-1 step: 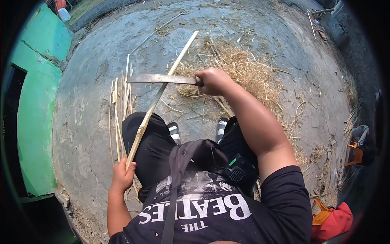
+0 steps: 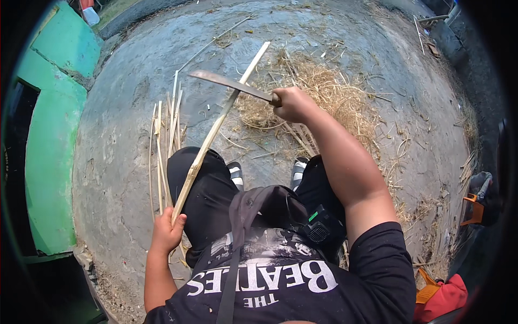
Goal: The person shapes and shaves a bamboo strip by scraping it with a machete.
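My left hand (image 2: 168, 232) is closed round the lower end of a long, pale bamboo strip (image 2: 211, 134), which slants up and away across my left thigh. In my right hand (image 2: 295, 105) is the handle of a machete (image 2: 216, 79). Its broad blade points left and crosses the strip in its upper part, the tip a little higher than the handle. A node shows as a bump on the strip above my left knee. Several more thin strips (image 2: 160, 162) lie on the ground to the left of my left leg.
A heap of curly tan shavings (image 2: 324, 89) covers the ground beyond my feet. At the left stands a green wall (image 2: 51, 178). A red cloth item (image 2: 445, 297) and an orange object (image 2: 472, 209) are at the right. A black boxy device (image 2: 319, 231) sits at my waist.
My right hand has moved slightly up the strip and to the right. The machete blade has tilted, its tip now higher. My left hand keeps its grip; the whole view has shifted slightly.
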